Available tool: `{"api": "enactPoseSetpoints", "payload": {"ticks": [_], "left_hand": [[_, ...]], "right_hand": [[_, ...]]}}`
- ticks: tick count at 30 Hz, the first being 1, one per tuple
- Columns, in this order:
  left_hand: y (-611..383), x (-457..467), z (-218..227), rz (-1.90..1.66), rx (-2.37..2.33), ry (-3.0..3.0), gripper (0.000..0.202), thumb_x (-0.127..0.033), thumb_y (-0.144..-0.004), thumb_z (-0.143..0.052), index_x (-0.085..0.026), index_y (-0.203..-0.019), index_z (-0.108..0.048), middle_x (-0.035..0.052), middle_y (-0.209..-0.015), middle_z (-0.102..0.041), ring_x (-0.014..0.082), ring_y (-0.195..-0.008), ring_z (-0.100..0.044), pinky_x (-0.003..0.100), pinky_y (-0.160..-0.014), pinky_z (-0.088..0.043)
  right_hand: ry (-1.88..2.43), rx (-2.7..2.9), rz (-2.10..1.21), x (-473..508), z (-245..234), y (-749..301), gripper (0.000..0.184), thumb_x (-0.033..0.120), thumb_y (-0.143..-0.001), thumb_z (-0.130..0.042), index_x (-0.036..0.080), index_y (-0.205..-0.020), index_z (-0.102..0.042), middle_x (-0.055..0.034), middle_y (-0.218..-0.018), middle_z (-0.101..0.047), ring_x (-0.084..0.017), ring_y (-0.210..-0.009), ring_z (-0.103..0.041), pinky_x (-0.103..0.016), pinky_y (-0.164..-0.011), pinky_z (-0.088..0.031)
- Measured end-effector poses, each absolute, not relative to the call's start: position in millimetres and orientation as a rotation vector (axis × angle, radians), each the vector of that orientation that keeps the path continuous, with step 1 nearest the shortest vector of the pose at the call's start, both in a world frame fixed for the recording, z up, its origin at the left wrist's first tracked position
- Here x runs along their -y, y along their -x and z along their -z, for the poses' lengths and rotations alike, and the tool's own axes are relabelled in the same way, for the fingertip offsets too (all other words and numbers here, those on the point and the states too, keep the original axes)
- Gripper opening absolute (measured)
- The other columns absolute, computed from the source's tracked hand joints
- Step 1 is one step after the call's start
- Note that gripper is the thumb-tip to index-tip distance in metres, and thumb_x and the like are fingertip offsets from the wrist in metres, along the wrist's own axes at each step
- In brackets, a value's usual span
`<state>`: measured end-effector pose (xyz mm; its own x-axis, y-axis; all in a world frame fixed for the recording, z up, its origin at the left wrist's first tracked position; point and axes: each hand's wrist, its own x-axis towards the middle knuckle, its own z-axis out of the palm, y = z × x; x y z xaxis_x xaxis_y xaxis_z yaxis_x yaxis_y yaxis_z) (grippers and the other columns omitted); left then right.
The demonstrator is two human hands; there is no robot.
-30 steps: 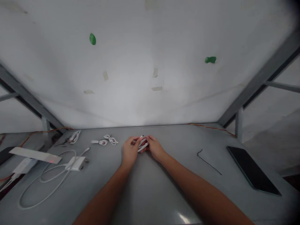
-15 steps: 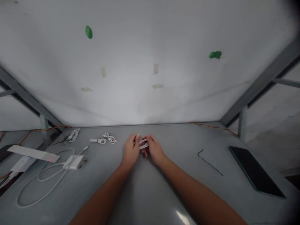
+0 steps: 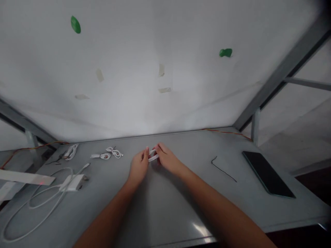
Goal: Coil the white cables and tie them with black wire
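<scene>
Between my two hands is a white cable [image 3: 153, 157] gathered into a small loop, held just above the grey table. My left hand [image 3: 139, 166] pinches its left end, thumb on top. The right end is gripped by my right hand [image 3: 167, 159], whose fingers curl around it; the cable's ends are hidden in my fingers. To the left lie two tied white cable bundles [image 3: 114, 152], close together. A thin black twist tie [image 3: 223, 169], bent at its far end, rests to the right of my right hand.
Farther left, a white coiled cable [image 3: 71, 152] lies near a white charger [image 3: 72, 182] with its long looped cord. A white strip [image 3: 27, 177] crosses the left edge. At the right sits a dark tablet [image 3: 267, 174]. A white wall [image 3: 139, 103] stands behind the table [image 3: 165, 206].
The view has shifted, so most things appear further left. My fingers have changed their hold on the cable loop, and the reddish fingers showing below it are now out of sight.
</scene>
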<state>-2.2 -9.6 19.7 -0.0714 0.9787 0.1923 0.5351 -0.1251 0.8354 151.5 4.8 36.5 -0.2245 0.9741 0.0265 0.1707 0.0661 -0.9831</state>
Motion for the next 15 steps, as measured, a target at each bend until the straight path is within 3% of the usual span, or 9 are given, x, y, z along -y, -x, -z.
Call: {"api": "enactPoseSetpoints", "payload": {"ticks": [4, 7, 9, 12, 15], "left_hand": [[5, 7, -17, -1.066, -1.639, -1.568, 0.053, -0.059, -0.100, -0.037, -0.024, -0.066, -0.055, -0.0031, -0.049, -0.048, 0.0174, -0.048, -0.051, 0.027, -0.050, -0.033], [7, 4, -11, -1.079, -1.635, -1.512, 0.050, -0.059, -0.100, -0.037, -0.023, -0.074, -0.060, -0.0048, -0.048, -0.045, 0.0165, -0.044, -0.048, 0.027, -0.048, -0.033], [8, 2, -7, -1.098, -1.608, -1.503, 0.049, -0.059, -0.101, -0.037, -0.023, -0.080, -0.063, -0.0055, -0.049, -0.043, 0.0157, -0.044, -0.046, 0.026, -0.047, -0.033], [7, 1, -1, -1.118, -1.561, -1.502, 0.049, -0.059, -0.101, -0.036, -0.022, -0.087, -0.066, -0.0057, -0.051, -0.042, 0.0146, -0.044, -0.045, 0.025, -0.047, -0.034], [6, 0, 2, -1.097, -1.518, -1.471, 0.050, -0.058, -0.102, -0.035, -0.021, -0.093, -0.067, -0.0049, -0.055, -0.043, 0.0142, -0.047, -0.046, 0.024, -0.047, -0.035]], "right_hand": [[1.422, 1.866, -0.903, 5, -61, -217, 0.009, 0.032, -0.086, -0.071, 0.025, -0.086, -0.065, -0.0027, -0.073, -0.067, -0.021, -0.068, -0.060, -0.032, -0.069, -0.041], [1.859, 2.019, -0.442, 24, -64, -291, 0.011, 0.018, -0.075, -0.073, 0.022, -0.083, -0.067, -0.0097, -0.088, -0.071, -0.026, -0.084, -0.065, -0.034, -0.076, -0.043], [2.185, 2.086, -0.257, 39, -58, -335, 0.014, 0.012, -0.070, -0.073, 0.021, -0.072, -0.063, -0.0134, -0.087, -0.070, -0.029, -0.089, -0.067, -0.037, -0.080, -0.044], [2.533, 1.984, -0.307, 54, -44, -375, 0.024, 0.006, -0.068, -0.072, 0.023, -0.060, -0.057, -0.0151, -0.080, -0.067, -0.027, -0.079, -0.069, -0.037, -0.071, -0.043], [2.547, 1.932, -0.411, 53, -36, -375, 0.026, 0.003, -0.072, -0.065, 0.022, -0.058, -0.057, -0.0138, -0.071, -0.066, -0.023, -0.068, -0.066, -0.036, -0.063, -0.039]]}}
